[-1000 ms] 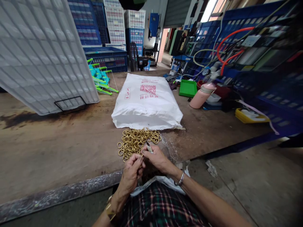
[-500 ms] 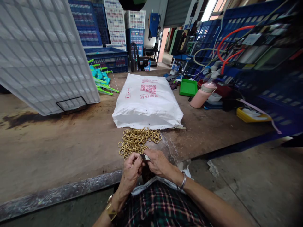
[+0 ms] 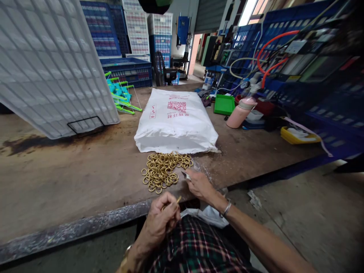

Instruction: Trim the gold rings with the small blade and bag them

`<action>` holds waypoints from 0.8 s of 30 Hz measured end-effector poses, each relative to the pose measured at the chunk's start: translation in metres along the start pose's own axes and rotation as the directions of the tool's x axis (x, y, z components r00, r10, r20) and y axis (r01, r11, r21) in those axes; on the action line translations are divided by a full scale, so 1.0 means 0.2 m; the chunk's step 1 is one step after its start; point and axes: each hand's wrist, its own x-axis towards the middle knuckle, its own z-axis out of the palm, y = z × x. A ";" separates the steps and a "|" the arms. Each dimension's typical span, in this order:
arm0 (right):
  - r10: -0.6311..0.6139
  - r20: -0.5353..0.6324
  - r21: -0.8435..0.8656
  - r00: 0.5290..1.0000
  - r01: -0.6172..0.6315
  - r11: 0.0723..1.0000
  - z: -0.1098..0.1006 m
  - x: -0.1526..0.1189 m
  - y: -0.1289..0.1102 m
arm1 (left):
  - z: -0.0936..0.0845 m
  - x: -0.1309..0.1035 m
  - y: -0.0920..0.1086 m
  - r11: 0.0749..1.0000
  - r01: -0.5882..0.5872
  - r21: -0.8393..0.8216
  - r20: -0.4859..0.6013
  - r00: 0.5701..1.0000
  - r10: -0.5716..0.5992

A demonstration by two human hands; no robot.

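Note:
A pile of gold-coloured rings (image 3: pixel 160 169) lies on the worktable in front of a white woven sack (image 3: pixel 176 121). My left hand (image 3: pixel 162 216) is closed near the table's front edge. A gold-coloured ring (image 3: pixel 178 200), partly hidden, pokes out between its thumb and fingers. My right hand (image 3: pixel 200 185) rests right of the pile, closed round a small knife (image 3: pixel 185 174). The knife's dark, pointed tip faces the rings, and a pale part shows by the fingers. The two hands are apart.
A tall white ribbed crate (image 3: pixel 57 68) stands on the left, with bright green and turquoise plastic pieces (image 3: pixel 122 94) behind it. To the right are a green tray (image 3: pixel 224 105), a pink bottle (image 3: pixel 240 113) and a yellow tray (image 3: pixel 300 135). The table's front edge (image 3: pixel 85 223) runs below.
My hands were together at the front of the pile and have separated. The left came down towards my body; the right moved up and right with the knife.

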 end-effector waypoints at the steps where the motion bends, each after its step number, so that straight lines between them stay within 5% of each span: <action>1: -0.018 -0.023 0.034 1.000 0.019 0.999 -0.01 -0.03 0.02 | -0.01 -0.01 -0.01 0.997 0.046 -0.061 0.000 0.999 -0.046; 7: -0.128 0.125 0.154 0.984 0.108 0.982 0.00 -0.37 0.08 | -0.10 -0.06 -0.14 0.935 0.272 -0.225 -0.106 0.947 -0.302; 11: 0.018 0.077 0.224 0.997 -0.035 0.974 0.10 -0.49 0.12 | -0.13 -0.10 -0.21 0.922 0.261 -0.284 -0.151 0.938 -0.312; 14: 0.078 0.153 0.373 0.985 -0.131 0.918 0.16 -0.52 0.11 | -0.12 -0.10 -0.24 0.892 0.273 -0.360 -0.201 0.911 -0.360; 18: -0.041 0.288 0.506 0.957 -0.116 0.855 0.16 -0.56 0.06 | -0.09 -0.07 -0.25 0.855 0.309 -0.416 -0.253 0.864 -0.435; 24: -0.144 0.327 0.595 0.934 -0.086 0.799 0.15 -0.65 0.05 | -0.02 0.09 -0.35 0.926 0.300 -0.228 -0.283 0.890 -0.358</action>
